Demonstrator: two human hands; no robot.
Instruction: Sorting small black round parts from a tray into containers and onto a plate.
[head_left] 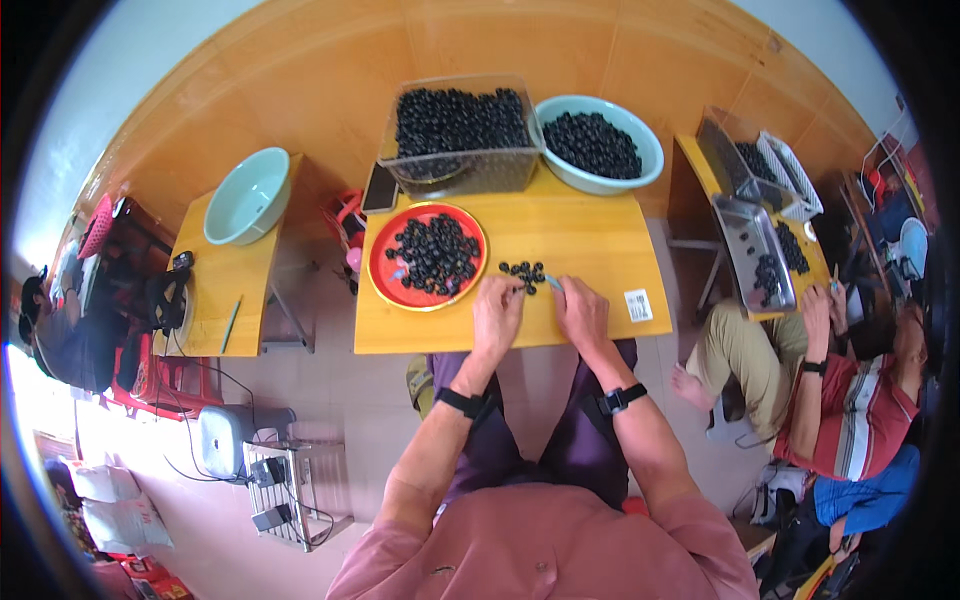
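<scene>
Both hands meet near the front edge of a yellow wooden table (590, 240). My left hand (498, 314) is closed in a pinch; whatever is between its fingertips is too small to make out. My right hand (582, 310) grips a slim light-blue tool (553, 283), most of it hidden by the fingers. Just beyond the fingertips lies a small cluster of black round pieces (522, 269). To the left of my left hand sits a red plate (385, 283) with a gold rim, heaped with more black pieces (437, 253) and a small pale scrap.
At the table's back stand a clear plastic bin (470, 172) and a light-blue basin (650, 160), both full of black pieces. A dark phone-like slab (380, 188) and a white label (638, 305) lie there. Left, another table holds a basin (248, 196). Right, a person (850, 410) works beside a metal tray (735, 225).
</scene>
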